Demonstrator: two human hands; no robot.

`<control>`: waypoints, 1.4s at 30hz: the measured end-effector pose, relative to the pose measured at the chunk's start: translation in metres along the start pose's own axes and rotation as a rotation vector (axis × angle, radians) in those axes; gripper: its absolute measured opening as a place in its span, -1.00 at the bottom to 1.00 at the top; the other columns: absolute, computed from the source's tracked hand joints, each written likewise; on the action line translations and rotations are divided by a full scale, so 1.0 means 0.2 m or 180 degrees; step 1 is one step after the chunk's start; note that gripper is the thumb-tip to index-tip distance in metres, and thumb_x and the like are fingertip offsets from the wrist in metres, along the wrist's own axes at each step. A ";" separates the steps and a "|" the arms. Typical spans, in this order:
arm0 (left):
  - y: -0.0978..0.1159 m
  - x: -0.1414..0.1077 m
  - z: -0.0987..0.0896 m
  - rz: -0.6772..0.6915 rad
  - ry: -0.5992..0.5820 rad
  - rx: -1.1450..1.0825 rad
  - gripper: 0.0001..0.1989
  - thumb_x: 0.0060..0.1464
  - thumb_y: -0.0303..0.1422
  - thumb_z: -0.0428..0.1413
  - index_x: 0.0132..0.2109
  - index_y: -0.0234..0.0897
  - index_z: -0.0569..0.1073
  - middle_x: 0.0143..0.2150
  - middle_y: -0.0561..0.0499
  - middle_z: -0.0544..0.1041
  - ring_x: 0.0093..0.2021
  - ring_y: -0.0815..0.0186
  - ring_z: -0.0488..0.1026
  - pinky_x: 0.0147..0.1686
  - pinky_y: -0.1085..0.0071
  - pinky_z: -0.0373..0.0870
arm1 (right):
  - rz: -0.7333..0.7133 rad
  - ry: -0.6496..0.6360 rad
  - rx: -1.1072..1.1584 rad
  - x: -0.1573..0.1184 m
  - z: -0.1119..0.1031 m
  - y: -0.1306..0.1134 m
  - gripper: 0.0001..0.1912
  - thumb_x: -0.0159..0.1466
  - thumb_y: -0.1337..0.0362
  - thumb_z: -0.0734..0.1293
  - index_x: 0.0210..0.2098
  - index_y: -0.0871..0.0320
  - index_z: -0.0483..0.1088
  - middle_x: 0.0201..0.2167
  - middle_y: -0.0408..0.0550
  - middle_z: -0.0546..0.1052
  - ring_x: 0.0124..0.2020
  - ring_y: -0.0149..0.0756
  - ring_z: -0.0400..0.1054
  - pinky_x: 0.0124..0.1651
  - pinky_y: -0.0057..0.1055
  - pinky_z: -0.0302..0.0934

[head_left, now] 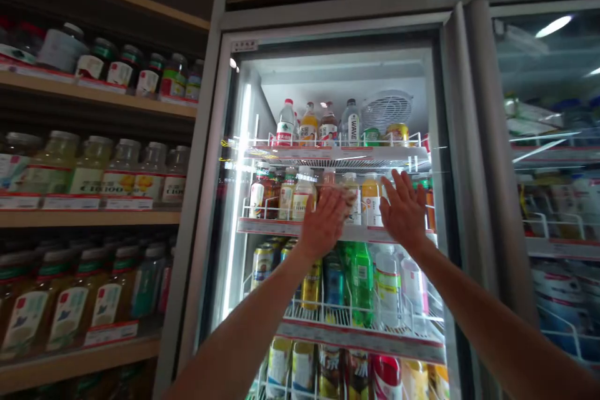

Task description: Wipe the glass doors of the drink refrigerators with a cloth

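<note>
Both arms reach up toward the glass door (328, 62) of a lit drinks cooler. My left hand (323, 220) is in front of the second shelf, its fingers stretched out and close together. A blurred pale patch beside its fingertips looks like a reflection on the glass, though I cannot be sure. My right hand (404, 209) is raised to the right of it, fingers spread, with nothing in it. Whether either palm touches the glass I cannot tell. Behind the hands stand a milky bottle (304, 195) and an orange juice bottle (372, 199), partly covered.
Lower in the cooler are a large green bottle (362, 281), several cans and wire racks. The top shelf holds small bottles, one a WAVE bottle (350, 122). Wooden shelves (94, 217) with jars and bottles stand at left. A vertical metal frame (482, 137) borders another cooler at right.
</note>
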State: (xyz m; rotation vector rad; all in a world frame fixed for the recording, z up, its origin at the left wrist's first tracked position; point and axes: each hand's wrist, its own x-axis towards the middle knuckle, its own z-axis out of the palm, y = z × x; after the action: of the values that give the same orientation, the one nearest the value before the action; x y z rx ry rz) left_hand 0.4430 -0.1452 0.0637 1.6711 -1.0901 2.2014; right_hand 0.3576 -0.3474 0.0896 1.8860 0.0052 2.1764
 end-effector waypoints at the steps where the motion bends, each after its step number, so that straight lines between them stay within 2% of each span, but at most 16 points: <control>1: 0.02 -0.01 0.00 0.0169 -0.0078 -0.0035 -0.54 0.23 -0.27 -0.16 0.26 -0.18 0.15 0.28 -0.02 0.24 0.34 0.32 0.01 0.34 0.14 -0.31 | -0.0005 0.0008 -0.0002 0.00 0.00 0.00 -0.53 0.32 0.21 0.07 0.21 0.09 0.17 0.26 0.05 0.22 0.31 -0.12 0.00 0.28 0.01 -0.16; 4: -0.15 -0.06 -0.07 -0.0162 -0.0073 -0.0003 -0.52 0.23 -0.25 -0.16 0.28 -0.10 0.09 0.27 0.02 0.26 0.32 0.37 0.05 0.34 0.18 -0.30 | -0.0013 -0.0024 -0.0040 0.00 -0.01 0.01 -0.54 0.32 0.21 0.07 0.19 0.10 0.20 0.25 0.05 0.23 0.31 -0.13 0.01 0.28 0.00 -0.15; 8: -0.45 -0.10 -0.14 -0.1442 0.0276 0.0250 -0.48 0.23 -0.26 -0.19 0.30 -0.27 0.05 0.30 -0.23 0.18 0.32 0.11 0.08 0.28 -0.11 -0.27 | 0.0024 -0.0082 -0.0090 0.01 -0.02 -0.01 -0.54 0.32 0.22 0.07 0.18 0.12 0.21 0.25 0.07 0.23 0.31 -0.12 0.00 0.28 0.01 -0.13; 10: -0.42 -0.09 -0.11 -0.1788 0.0317 0.0316 -0.49 0.22 -0.25 -0.18 0.28 -0.29 0.11 0.30 -0.23 0.17 0.32 0.09 0.08 0.28 -0.10 -0.21 | 0.0061 -0.0089 -0.0073 0.00 -0.02 -0.01 -0.53 0.32 0.22 0.06 0.19 0.11 0.20 0.26 0.07 0.22 0.32 -0.12 -0.01 0.28 0.03 -0.13; 11: -0.35 -0.07 -0.09 -0.1645 0.0254 0.0288 -0.50 0.22 -0.25 -0.17 0.27 -0.28 0.13 0.30 -0.21 0.18 0.32 0.12 0.06 0.29 -0.06 -0.21 | 0.0073 -0.0091 -0.0059 0.00 -0.02 -0.01 -0.53 0.32 0.22 0.06 0.19 0.11 0.19 0.26 0.06 0.22 0.32 -0.12 -0.01 0.28 0.03 -0.14; 14: -0.07 -0.04 -0.02 -0.0426 -0.0067 0.0107 -0.53 0.23 -0.26 -0.18 0.25 -0.24 0.16 0.30 -0.11 0.19 0.35 0.24 0.00 0.33 0.07 -0.32 | 0.0055 -0.0079 -0.0016 0.00 -0.01 0.00 -0.53 0.32 0.21 0.07 0.20 0.10 0.19 0.26 0.06 0.22 0.32 -0.11 -0.02 0.28 0.03 -0.14; 16: 0.01 -0.04 0.00 0.0004 -0.0178 0.0048 -0.53 0.23 -0.23 -0.16 0.25 -0.20 0.15 0.29 -0.06 0.21 0.35 0.29 -0.02 0.34 0.12 -0.37 | 0.0030 -0.0050 -0.0001 -0.01 -0.01 0.00 -0.53 0.32 0.20 0.08 0.20 0.10 0.19 0.26 0.06 0.22 0.32 -0.11 -0.01 0.29 0.02 -0.14; 19: -0.13 -0.08 -0.06 -0.0267 -0.0118 0.0039 -0.49 0.23 -0.25 -0.17 0.30 -0.15 0.04 0.30 -0.05 0.21 0.34 0.29 0.01 0.33 0.11 -0.36 | 0.0023 -0.0056 -0.0006 -0.01 -0.01 0.01 -0.53 0.32 0.21 0.09 0.20 0.09 0.19 0.26 0.05 0.22 0.32 -0.11 -0.01 0.28 0.02 -0.13; 22: -0.36 -0.12 -0.13 -0.1371 0.0110 0.0142 -0.46 0.23 -0.26 -0.19 0.32 -0.22 0.01 0.31 -0.15 0.15 0.33 0.18 0.03 0.32 0.00 -0.29 | 0.0059 -0.0126 -0.0008 0.00 -0.02 0.01 -0.53 0.31 0.22 0.09 0.20 0.07 0.19 0.27 0.02 0.21 0.32 -0.11 -0.01 0.28 0.03 -0.11; 24: -0.38 -0.13 -0.14 -0.1901 0.0148 0.0148 -0.46 0.23 -0.24 -0.19 0.32 -0.25 0.04 0.32 -0.18 0.12 0.34 0.13 0.02 0.31 -0.05 -0.25 | 0.0079 -0.0148 0.0005 0.00 -0.02 0.01 -0.53 0.31 0.21 0.09 0.20 0.07 0.18 0.27 0.01 0.20 0.32 -0.11 -0.01 0.28 0.04 -0.11; 29: -0.03 -0.10 -0.05 -0.0786 -0.0243 -0.0064 -0.48 0.23 -0.26 -0.18 0.31 -0.18 0.04 0.33 -0.08 0.11 0.37 0.25 -0.10 0.33 0.04 -0.34 | 0.0186 -0.0128 0.0133 -0.02 -0.02 -0.07 -0.50 0.31 0.20 0.09 0.23 0.12 0.15 0.29 0.08 0.16 0.32 -0.01 -0.04 0.28 0.12 -0.20; 31: 0.04 -0.10 -0.03 -0.0494 -0.0316 -0.0080 -0.50 0.23 -0.26 -0.18 0.30 -0.18 0.07 0.33 -0.06 0.12 0.37 0.28 -0.12 0.34 0.08 -0.39 | 0.0042 -0.0214 0.0177 -0.05 -0.02 -0.13 -0.49 0.32 0.20 0.09 0.25 0.07 0.11 0.30 0.05 0.13 0.33 -0.04 -0.06 0.28 0.10 -0.20; 34: -0.08 -0.13 -0.06 -0.0558 -0.0291 -0.0055 -0.53 0.23 -0.24 -0.17 0.26 -0.13 0.15 0.32 -0.04 0.15 0.36 0.27 -0.06 0.33 0.05 -0.37 | -0.0245 -0.0306 0.0162 -0.08 -0.01 -0.21 -0.49 0.32 0.21 0.09 0.26 0.00 0.08 0.31 -0.01 0.12 0.34 -0.12 -0.06 0.29 0.06 -0.18; 38: -0.37 -0.19 -0.15 -0.1538 -0.0086 0.0091 -0.51 0.22 -0.25 -0.17 0.28 -0.19 0.13 0.32 -0.13 0.13 0.34 0.15 0.01 0.30 -0.07 -0.27 | -0.0248 -0.0305 0.0112 -0.10 0.00 -0.23 -0.47 0.31 0.23 0.10 0.27 -0.02 0.04 0.32 -0.02 0.09 0.34 -0.13 -0.07 0.30 0.04 -0.22; 40: -0.37 -0.19 -0.16 -0.1915 -0.0020 0.0129 -0.49 0.22 -0.27 -0.19 0.29 -0.23 0.11 0.33 -0.17 0.10 0.34 0.11 0.00 0.28 -0.13 -0.23 | -0.0218 -0.0337 0.0104 -0.10 -0.01 -0.22 -0.47 0.31 0.22 0.11 0.27 -0.02 0.04 0.32 -0.01 0.09 0.34 -0.11 -0.08 0.31 0.04 -0.23; 42: -0.24 -0.18 -0.14 -0.1747 -0.0086 0.0089 -0.51 0.22 -0.29 -0.19 0.28 -0.20 0.13 0.34 -0.14 0.09 0.35 0.12 -0.03 0.28 -0.11 -0.18 | -0.0187 -0.0349 0.0120 -0.10 -0.01 -0.22 -0.47 0.31 0.21 0.11 0.27 -0.02 0.03 0.32 -0.01 0.09 0.34 -0.09 -0.09 0.31 0.05 -0.24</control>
State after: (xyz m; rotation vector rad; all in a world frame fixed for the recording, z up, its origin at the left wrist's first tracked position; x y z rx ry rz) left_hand 0.4606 -0.0830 0.0491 1.7505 -0.5148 1.8466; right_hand 0.3671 -0.3084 0.0627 1.9972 0.0806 2.0462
